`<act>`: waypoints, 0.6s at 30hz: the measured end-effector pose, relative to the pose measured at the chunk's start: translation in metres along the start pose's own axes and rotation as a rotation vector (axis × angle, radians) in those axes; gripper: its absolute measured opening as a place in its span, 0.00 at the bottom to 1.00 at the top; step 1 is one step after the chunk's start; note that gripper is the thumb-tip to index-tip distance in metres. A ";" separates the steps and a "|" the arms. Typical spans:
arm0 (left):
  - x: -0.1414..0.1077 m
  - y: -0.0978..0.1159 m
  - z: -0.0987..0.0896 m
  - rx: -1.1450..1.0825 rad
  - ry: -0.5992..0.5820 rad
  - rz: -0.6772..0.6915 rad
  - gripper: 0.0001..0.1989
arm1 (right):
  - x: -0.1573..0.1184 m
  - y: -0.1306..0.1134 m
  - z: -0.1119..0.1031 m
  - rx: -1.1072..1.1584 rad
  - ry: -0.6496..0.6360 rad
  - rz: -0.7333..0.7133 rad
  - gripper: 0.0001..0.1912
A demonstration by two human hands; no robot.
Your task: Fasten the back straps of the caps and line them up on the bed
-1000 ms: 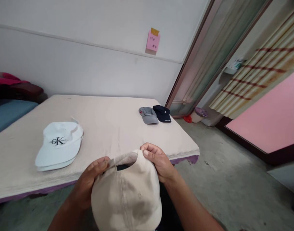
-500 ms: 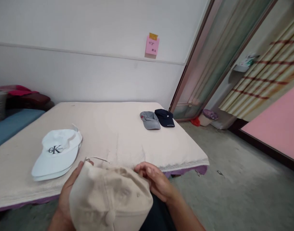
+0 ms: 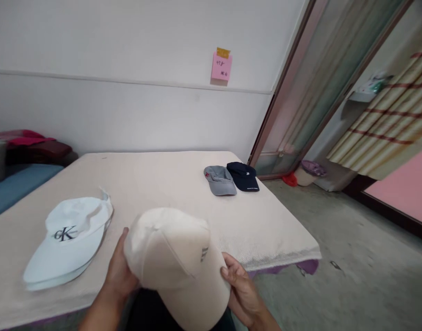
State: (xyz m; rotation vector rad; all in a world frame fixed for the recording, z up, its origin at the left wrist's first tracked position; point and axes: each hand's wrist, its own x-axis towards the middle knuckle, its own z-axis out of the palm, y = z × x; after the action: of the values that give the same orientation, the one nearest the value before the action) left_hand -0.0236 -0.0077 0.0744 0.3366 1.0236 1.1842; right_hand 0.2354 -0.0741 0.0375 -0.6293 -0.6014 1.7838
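A beige baseball cap [image 3: 169, 250] is held up between my two hands at the near edge of the bed, crown up, its brim pointing down and to the right. My left hand [image 3: 120, 271] grips the crown's left side, its fingers partly hidden behind the fabric. My right hand [image 3: 240, 287] pinches the right edge of the brim, thumb on top. Left of the cap lie white caps [image 3: 69, 236], one stacked on another, with a dark "CK" mark on the front. Farther off, a grey cap [image 3: 220, 180] rests against a navy cap [image 3: 243, 177].
A pale cover [image 3: 155, 174] spreads over the bed. Against the wall, a pink note [image 3: 221, 66] is taped up. To the right are a glass sliding door [image 3: 300, 78], a bin with a purple liner [image 3: 309, 172] and grey floor [image 3: 352, 248]. A blue cushioned surface [image 3: 20, 186] adjoins at left.
The beige cap has turned over to the right and risen, so its brim and small dark front mark now show. My right hand has moved from the cap's back edge to the brim.
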 end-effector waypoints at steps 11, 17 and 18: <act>0.065 -0.063 -0.055 1.153 0.195 0.580 0.09 | 0.143 -0.051 -0.025 -0.110 0.088 -0.212 0.17; 0.068 -0.068 -0.055 1.195 0.244 0.553 0.07 | 0.265 -0.080 -0.054 -0.124 0.235 -0.401 0.14; 0.068 -0.068 -0.054 1.195 0.253 0.543 0.08 | 0.281 -0.077 -0.062 -0.127 0.256 -0.406 0.13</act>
State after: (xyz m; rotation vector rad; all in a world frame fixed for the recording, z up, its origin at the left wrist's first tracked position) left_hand -0.0252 0.0102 -0.0341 1.4976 1.8757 0.9557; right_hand 0.2576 0.2215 0.0097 -0.7497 -0.6191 1.2714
